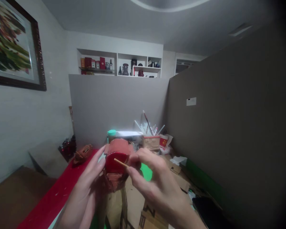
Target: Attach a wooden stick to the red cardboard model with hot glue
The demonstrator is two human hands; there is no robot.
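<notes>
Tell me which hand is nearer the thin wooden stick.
Right. The right hand pinches the wooden stick at its end; the left hand holds the red clay piece beside it.

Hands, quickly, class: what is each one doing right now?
Left hand: closed around the red-brown model, holding it up.
Right hand: fingertips pinched on a thin wooden stick laid against the model.

Both hands are bare, the left hand (85,187) and the right hand (154,181). No sleeves, rings, gloves or watch show on them.
</notes>
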